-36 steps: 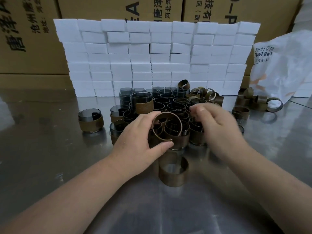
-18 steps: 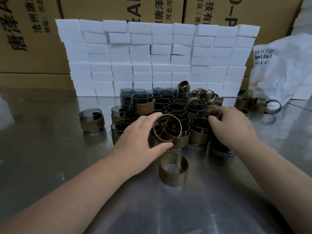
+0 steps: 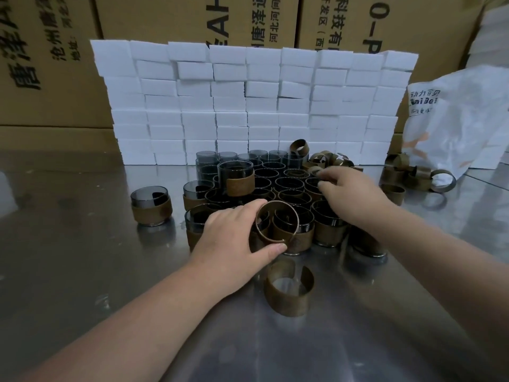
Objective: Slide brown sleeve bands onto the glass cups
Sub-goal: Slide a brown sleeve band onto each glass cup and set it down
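The left hand (image 3: 234, 238) holds a brown band (image 3: 268, 237). The thumb is under the band and the fingers curl over the top, so the round hole faces us. Just under the thumb, a second band (image 3: 286, 304) stands on the shiny metal table (image 3: 82, 271). It has a gap in its far side.

Right behind the held band is a big bunch of dark glass cups (image 3: 289, 184), all close together. Many of the near ones have brown bands on them. One banded cup (image 3: 237, 175) sits higher than the others, past the fingers of the left hand. One more banded cup (image 3: 151, 206) stands alone, out to the left of that hand.

The right hand (image 3: 355, 194) reaches over the right side of the bunch. Its fingers (image 3: 325, 179) bend down at the cups, and I cannot tell if they hold anything. Just past those fingers is a heap of loose bands (image 3: 322, 158). More loose bands (image 3: 407, 175) lie farther right.

Behind it all is a wall of white blocks (image 3: 248, 106), then big cardboard boxes (image 3: 165, 17). A white bag (image 3: 462, 119) sits far right.
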The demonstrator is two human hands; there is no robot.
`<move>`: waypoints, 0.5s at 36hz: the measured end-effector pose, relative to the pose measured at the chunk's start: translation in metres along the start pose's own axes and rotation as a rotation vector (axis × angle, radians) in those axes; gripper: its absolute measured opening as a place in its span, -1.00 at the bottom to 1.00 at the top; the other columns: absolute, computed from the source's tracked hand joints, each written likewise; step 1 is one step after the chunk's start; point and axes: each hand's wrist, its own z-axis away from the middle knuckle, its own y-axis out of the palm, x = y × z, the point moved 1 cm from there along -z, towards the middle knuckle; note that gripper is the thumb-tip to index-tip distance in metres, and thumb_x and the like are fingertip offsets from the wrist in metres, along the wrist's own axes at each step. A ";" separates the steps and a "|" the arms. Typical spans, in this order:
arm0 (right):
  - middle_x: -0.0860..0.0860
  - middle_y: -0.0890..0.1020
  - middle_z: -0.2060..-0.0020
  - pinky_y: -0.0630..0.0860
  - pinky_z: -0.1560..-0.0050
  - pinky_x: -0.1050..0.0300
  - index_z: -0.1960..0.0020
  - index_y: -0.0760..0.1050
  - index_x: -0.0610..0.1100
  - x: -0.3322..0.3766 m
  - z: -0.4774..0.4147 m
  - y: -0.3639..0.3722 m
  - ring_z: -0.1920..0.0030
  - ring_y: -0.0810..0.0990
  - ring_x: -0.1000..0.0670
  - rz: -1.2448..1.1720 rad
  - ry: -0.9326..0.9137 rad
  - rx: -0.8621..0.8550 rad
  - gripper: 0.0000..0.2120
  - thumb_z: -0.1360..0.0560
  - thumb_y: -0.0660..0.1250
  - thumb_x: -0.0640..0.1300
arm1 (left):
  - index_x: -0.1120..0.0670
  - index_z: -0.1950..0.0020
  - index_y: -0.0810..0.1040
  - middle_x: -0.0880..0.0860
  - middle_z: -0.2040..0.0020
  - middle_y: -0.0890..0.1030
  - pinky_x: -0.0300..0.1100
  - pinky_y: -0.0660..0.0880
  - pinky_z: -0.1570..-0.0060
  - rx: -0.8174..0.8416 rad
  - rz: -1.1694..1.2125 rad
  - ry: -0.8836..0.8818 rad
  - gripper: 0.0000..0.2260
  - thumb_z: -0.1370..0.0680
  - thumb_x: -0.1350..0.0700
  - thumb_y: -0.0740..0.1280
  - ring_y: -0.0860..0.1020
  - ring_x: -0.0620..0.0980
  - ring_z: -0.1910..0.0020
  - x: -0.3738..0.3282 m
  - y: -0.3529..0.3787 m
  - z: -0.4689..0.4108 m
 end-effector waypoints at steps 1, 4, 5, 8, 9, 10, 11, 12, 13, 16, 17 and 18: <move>0.04 0.59 -0.07 0.43 0.13 0.16 -0.29 0.46 0.02 0.002 -0.011 0.002 0.13 0.51 0.05 0.012 -0.016 0.040 -0.67 -0.55 0.15 -0.08 | -0.12 -0.39 0.28 -0.18 -0.14 0.45 -0.23 0.15 -0.21 0.000 -0.002 0.002 -0.34 -0.33 -0.31 0.23 0.29 -0.16 -0.15 0.000 0.000 0.000; -0.04 0.49 -0.28 0.35 0.03 0.20 -0.37 0.38 -0.01 0.009 -0.041 0.011 -0.03 0.48 -0.01 0.014 -0.035 0.162 -0.61 -0.55 0.14 -0.14 | -0.12 -0.39 0.27 -0.16 -0.17 0.47 -0.25 0.13 -0.22 0.000 -0.018 0.006 -0.35 -0.35 -0.29 0.27 0.31 -0.14 -0.16 0.001 0.001 -0.001; -0.05 0.46 -0.32 0.34 0.04 0.20 -0.39 0.36 -0.02 0.012 -0.050 0.014 -0.04 0.47 -0.01 0.027 -0.037 0.195 -0.59 -0.55 0.14 -0.16 | -0.12 -0.39 0.27 -0.16 -0.18 0.48 -0.26 0.12 -0.22 0.001 -0.026 0.011 -0.36 -0.35 -0.28 0.28 0.33 -0.13 -0.18 0.001 0.001 -0.001; -0.08 0.36 -0.40 0.32 0.03 0.20 -0.43 0.30 -0.02 0.019 -0.068 0.022 -0.07 0.44 -0.02 0.120 -0.058 0.292 -0.57 -0.57 0.12 -0.19 | -0.13 -0.39 0.27 -0.16 -0.19 0.48 -0.27 0.10 -0.21 0.006 -0.026 0.012 -0.36 -0.35 -0.29 0.27 0.33 -0.13 -0.19 0.001 0.001 -0.002; -0.08 0.33 -0.42 0.33 0.00 0.19 -0.44 0.28 -0.03 0.023 -0.072 0.025 -0.14 0.43 -0.03 0.161 -0.069 0.334 -0.57 -0.57 0.11 -0.20 | -0.13 -0.39 0.27 -0.16 -0.19 0.48 -0.29 0.10 -0.20 0.002 -0.021 0.014 -0.35 -0.35 -0.30 0.26 0.32 -0.14 -0.18 0.001 0.001 -0.002; -0.08 0.31 -0.43 0.33 -0.07 0.19 -0.44 0.28 -0.05 0.026 -0.076 0.028 -0.24 0.41 -0.05 0.203 -0.081 0.375 -0.57 -0.58 0.10 -0.21 | -0.13 -0.39 0.27 -0.16 -0.19 0.48 -0.30 0.09 -0.17 -0.004 -0.018 0.022 -0.35 -0.35 -0.30 0.26 0.30 -0.16 -0.17 0.001 0.001 -0.002; -0.07 0.31 -0.44 0.31 -0.17 0.16 -0.44 0.28 -0.07 0.030 -0.079 0.032 -0.33 0.36 -0.08 0.237 -0.092 0.405 -0.57 -0.58 0.10 -0.21 | -0.12 -0.39 0.28 -0.16 -0.18 0.48 -0.33 0.08 -0.13 -0.011 -0.017 0.031 -0.36 -0.35 -0.29 0.27 0.28 -0.19 -0.15 0.001 0.001 -0.002; -0.07 0.31 -0.44 0.28 -0.25 0.14 -0.44 0.28 -0.08 0.035 -0.081 0.034 -0.38 0.32 -0.09 0.262 -0.097 0.423 -0.58 -0.58 0.09 -0.21 | -0.11 -0.38 0.28 -0.16 -0.18 0.48 -0.35 0.06 -0.09 -0.015 -0.015 0.036 -0.36 -0.36 -0.29 0.28 0.26 -0.21 -0.13 0.001 0.001 -0.002; -0.07 0.31 -0.44 0.27 -0.29 0.13 -0.44 0.28 -0.09 0.039 -0.084 0.036 -0.40 0.30 -0.10 0.277 -0.099 0.430 -0.58 -0.58 0.09 -0.21 | -0.11 -0.38 0.28 -0.16 -0.18 0.48 -0.35 0.05 -0.08 -0.017 -0.013 0.036 -0.37 -0.36 -0.28 0.29 0.25 -0.22 -0.13 0.000 0.001 -0.001; -0.09 0.29 -0.45 0.23 -0.34 0.10 -0.45 0.25 -0.10 0.052 -0.090 0.043 -0.42 0.26 -0.11 0.305 -0.080 0.442 -0.55 -0.58 0.05 -0.27 | -0.13 -0.38 0.28 -0.17 -0.20 0.48 -0.30 0.08 -0.18 -0.012 -0.017 0.033 -0.37 -0.36 -0.29 0.30 0.31 -0.17 -0.17 0.001 0.002 -0.002; -0.09 0.28 -0.45 0.22 -0.35 0.10 -0.46 0.24 -0.12 0.055 -0.091 0.046 -0.42 0.26 -0.11 0.322 -0.063 0.460 -0.55 -0.57 0.04 -0.30 | -0.13 -0.38 0.27 -0.17 -0.20 0.47 -0.28 0.08 -0.21 -0.008 -0.020 0.034 -0.37 -0.36 -0.29 0.29 0.33 -0.16 -0.18 0.001 0.002 -0.002; -0.10 0.28 -0.45 0.22 -0.34 0.10 -0.47 0.22 -0.16 0.057 -0.091 0.049 -0.42 0.26 -0.12 0.336 -0.030 0.479 -0.54 -0.57 0.03 -0.32 | -0.13 -0.38 0.27 -0.17 -0.20 0.47 -0.27 0.08 -0.22 -0.005 -0.020 0.036 -0.37 -0.36 -0.29 0.29 0.34 -0.15 -0.19 0.001 0.001 -0.002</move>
